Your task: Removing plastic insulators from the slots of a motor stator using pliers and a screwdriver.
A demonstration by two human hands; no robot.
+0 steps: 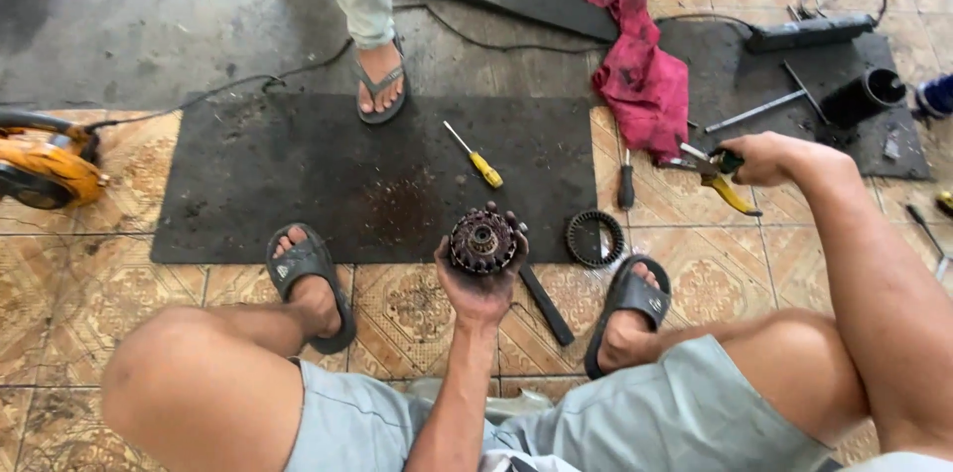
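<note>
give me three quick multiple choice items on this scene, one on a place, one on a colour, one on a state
1. Where does the toothed ring lie?
A. on the floor by the right foot
B. on the red rag
C. in the left hand

2. What colour is the handle of the screwdriver on the mat?
A. blue
B. yellow
C. white

3. What is the left hand doing?
A. resting empty
B. pressing the mat
C. holding up a round gear part

Key: 1 A, the ring sits on tile beside the sandal. 2 B, its grip is yellow. 3 C, the fingers cup the part from below.
</note>
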